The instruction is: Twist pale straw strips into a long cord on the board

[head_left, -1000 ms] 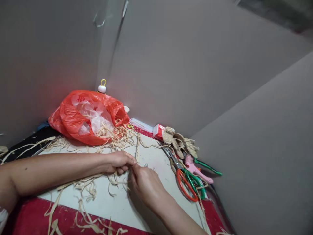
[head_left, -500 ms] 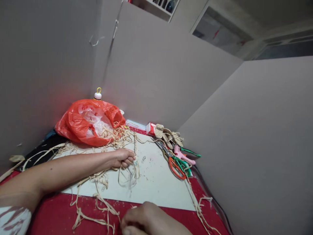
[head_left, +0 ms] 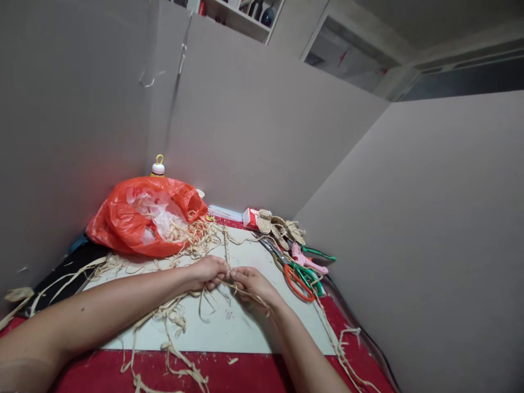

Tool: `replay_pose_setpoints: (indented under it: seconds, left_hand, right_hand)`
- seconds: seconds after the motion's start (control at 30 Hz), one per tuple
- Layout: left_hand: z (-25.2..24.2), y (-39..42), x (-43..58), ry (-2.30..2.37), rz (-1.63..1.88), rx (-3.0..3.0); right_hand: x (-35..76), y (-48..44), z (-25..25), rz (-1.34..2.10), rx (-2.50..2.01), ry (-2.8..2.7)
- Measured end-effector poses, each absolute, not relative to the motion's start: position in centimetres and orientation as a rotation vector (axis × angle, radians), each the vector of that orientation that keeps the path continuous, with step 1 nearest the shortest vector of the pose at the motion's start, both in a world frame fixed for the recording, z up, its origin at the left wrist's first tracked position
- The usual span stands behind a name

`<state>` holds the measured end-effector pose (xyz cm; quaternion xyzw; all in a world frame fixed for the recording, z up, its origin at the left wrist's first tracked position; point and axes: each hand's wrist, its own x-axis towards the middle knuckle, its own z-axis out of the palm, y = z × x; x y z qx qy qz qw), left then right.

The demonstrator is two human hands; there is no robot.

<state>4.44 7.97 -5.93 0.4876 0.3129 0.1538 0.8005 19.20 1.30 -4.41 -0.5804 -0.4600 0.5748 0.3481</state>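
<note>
A thin braided raffia cord (head_left: pixel 226 244) runs down the white board (head_left: pixel 241 327) to my fingers. My left hand (head_left: pixel 209 271) is closed, pinching the cord's near end. Right beside it, my right hand (head_left: pixel 252 285) pinches at the same spot, with a loose raffia strand (head_left: pixel 256 297) passing across its fingers. The two hands' fingertips nearly touch, and the exact grip between them is partly hidden. More tangled raffia (head_left: pixel 174 322) lies under and in front of my left forearm.
A red plastic bag (head_left: pixel 118 218) spilling raffia stands at the back left, with a bottle (head_left: pixel 158 166) behind it. To the right lie scissors (head_left: pixel 298 281), a pink glue gun (head_left: pixel 307 261), woven raffia pieces (head_left: pixel 282 229) and a small red-and-white box (head_left: pixel 250 218). Grey partitions (head_left: pixel 245 125) enclose the table.
My right hand has moved from the table's front edge forward to my left hand and now pinches the raffia there. My left hand has stayed on the cord. The view has shifted slightly.
</note>
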Motion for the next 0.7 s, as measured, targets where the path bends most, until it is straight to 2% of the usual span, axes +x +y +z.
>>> replay_pose_setpoints:
  seconds: [0.27,0.4,0.47,0.57,0.63,0.7]
  left_hand:
    - [-5.7,8.1,4.9,0.699,0.283,1.102]
    - [-5.8,7.9,4.9,0.714,0.298,1.096]
    - [-5.8,7.8,4.9,0.721,0.307,1.088]
    - [-5.8,7.6,4.8,0.736,0.322,1.080]
    - [-5.8,7.5,4.9,0.747,0.335,1.081]
    - [-5.8,7.4,4.9,0.757,0.345,1.089]
  right_hand:
    - [24.9,-1.6,-4.0,1.666,-1.487,-1.197]
    - [27.8,-2.8,-4.2,1.594,-1.661,-1.367]
    - [29.4,-2.6,-3.9,1.370,-1.845,-1.524]
    - [30.6,-1.0,-2.1,0.658,-2.085,-1.679]
    - [29.5,0.6,-0.5,0.302,-2.027,-1.684]
    - [26.9,2.2,1.0,0.311,-1.849,-1.710]
